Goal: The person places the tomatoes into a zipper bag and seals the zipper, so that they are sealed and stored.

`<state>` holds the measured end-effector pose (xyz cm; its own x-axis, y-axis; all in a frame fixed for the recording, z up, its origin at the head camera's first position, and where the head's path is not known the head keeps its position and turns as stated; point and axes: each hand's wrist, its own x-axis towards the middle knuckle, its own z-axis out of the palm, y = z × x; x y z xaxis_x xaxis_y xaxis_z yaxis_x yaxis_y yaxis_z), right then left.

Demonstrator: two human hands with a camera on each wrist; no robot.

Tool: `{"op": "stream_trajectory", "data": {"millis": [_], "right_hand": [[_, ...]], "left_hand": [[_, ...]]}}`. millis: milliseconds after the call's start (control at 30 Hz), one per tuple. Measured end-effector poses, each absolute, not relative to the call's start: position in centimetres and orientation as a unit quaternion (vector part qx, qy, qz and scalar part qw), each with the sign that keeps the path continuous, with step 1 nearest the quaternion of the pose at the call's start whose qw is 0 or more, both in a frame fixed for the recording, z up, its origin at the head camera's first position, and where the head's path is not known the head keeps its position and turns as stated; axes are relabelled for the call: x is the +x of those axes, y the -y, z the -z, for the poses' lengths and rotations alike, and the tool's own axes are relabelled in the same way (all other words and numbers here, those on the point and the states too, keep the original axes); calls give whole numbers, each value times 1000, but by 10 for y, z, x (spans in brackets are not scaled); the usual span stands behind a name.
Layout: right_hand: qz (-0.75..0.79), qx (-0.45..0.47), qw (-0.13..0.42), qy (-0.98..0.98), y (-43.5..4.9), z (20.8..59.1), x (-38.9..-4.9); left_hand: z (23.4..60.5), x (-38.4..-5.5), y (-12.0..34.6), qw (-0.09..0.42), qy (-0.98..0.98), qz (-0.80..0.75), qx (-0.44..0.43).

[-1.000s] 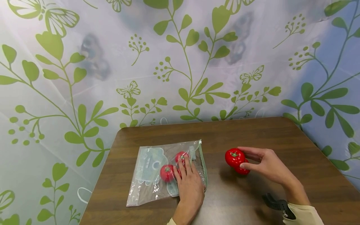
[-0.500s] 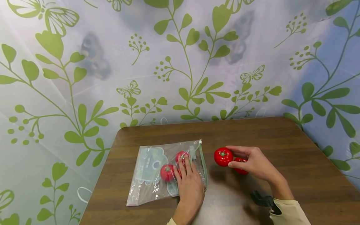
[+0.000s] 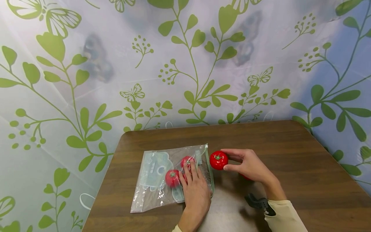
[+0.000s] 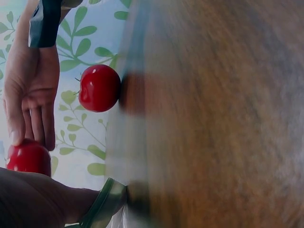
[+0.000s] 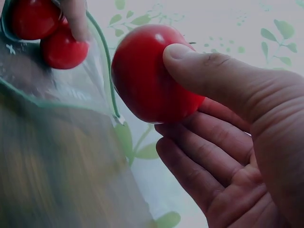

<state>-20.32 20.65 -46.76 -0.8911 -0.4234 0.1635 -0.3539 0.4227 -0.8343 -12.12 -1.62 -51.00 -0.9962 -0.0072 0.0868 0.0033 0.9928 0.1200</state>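
Note:
My right hand pinches a glossy red tomato between thumb and fingers, above the table beside the bag's green zip edge. The right wrist view shows the thumb across this tomato. My left hand rests on a clear plastic zip bag, its fingers laid over the bagged tomatoes. Inside lie a left tomato and a farther tomato, partly covered by fingers. Another tomato sits on the table in the left wrist view; my right hand mostly hides it in the head view.
The brown wooden table extends to the right of the bag. Behind it hangs a pale curtain printed with green leaves and butterflies. A dark strap is on my right wrist.
My right hand has carried the held tomato leftward, from above the loose tomato to the bag's zip edge. The left hand and the bag stay in place.

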Motion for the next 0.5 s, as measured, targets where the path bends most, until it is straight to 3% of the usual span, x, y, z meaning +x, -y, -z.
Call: {"op": "stream_trajectory", "data": {"millis": [500], "right_hand": [[496,-229,71,-834,-176,487,-213]], "left_hand": [[509,-122,16,43,998,55,-3]]}}
